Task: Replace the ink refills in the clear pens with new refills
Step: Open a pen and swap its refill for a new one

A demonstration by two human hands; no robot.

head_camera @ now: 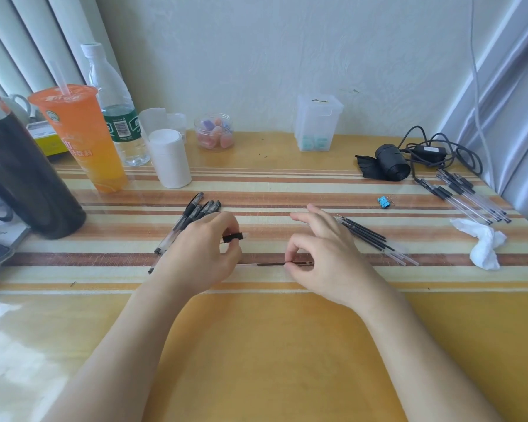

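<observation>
while right hand (323, 254) pinches refill (275, 264), spare refills (369, 236) lie just beside.

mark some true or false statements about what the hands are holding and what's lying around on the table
1. The right hand pinches a thin refill. True.
2. The left hand holds nothing. False: its fingers hold a black pen piece.
3. A blue clip lies on the table beyond the right hand. True.
4. The tissue lies beside the orange drink. False: the tissue lies near the table's right edge, and the drink stands far left.
</observation>
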